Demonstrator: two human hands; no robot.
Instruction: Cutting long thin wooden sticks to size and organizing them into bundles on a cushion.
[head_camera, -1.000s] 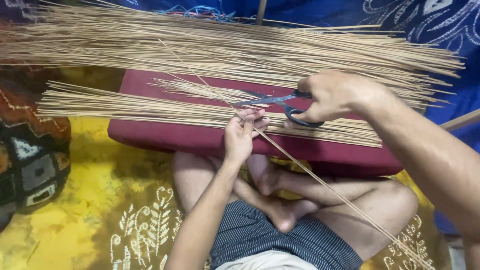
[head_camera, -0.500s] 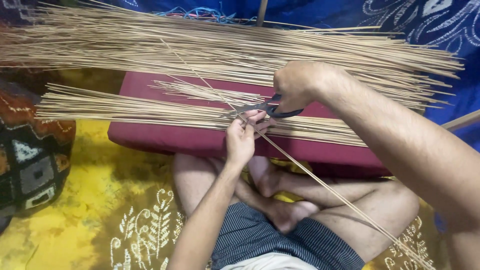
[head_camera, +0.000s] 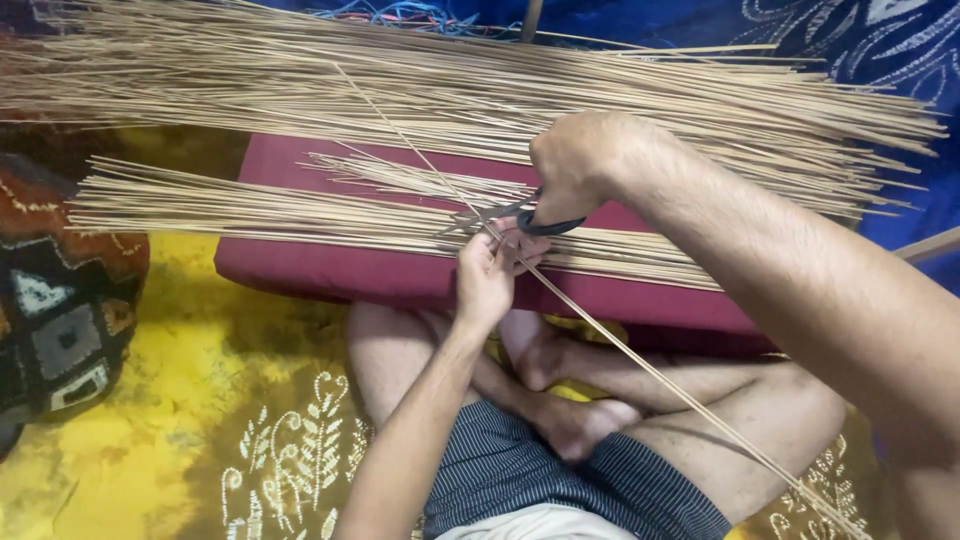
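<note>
Scissors (head_camera: 505, 217) with dark handles sit in the right hand (head_camera: 580, 165), whose fingers are curled through the loops above the maroon cushion (head_camera: 330, 275). The blades point left and look nearly closed around a single thin stick (head_camera: 640, 365), though the crossing point is small and partly hidden by the fingers, so how far they gape cannot be told for sure. The left hand (head_camera: 487, 278) rises from below and pinches that same stick between thumb and fingertips, just under the blades and touching them or very nearly so. From the pinch the stick runs two ways: up and to the left across the piles, and down to the right over the person's crossed legs toward the lower corner of the view.

Two heaps of like sticks lie crosswise on the cushion: a smaller bundle (head_camera: 250, 210) near the front edge, directly beneath the hands, and a much larger, looser pile (head_camera: 400, 90) behind it (its tips fan out toward the right against blue patterned cloth (head_camera: 860, 50)). A yellow printed mat (head_camera: 180, 420) covers the floor, and a patchwork pillow (head_camera: 55, 310) rests at the left edge.
</note>
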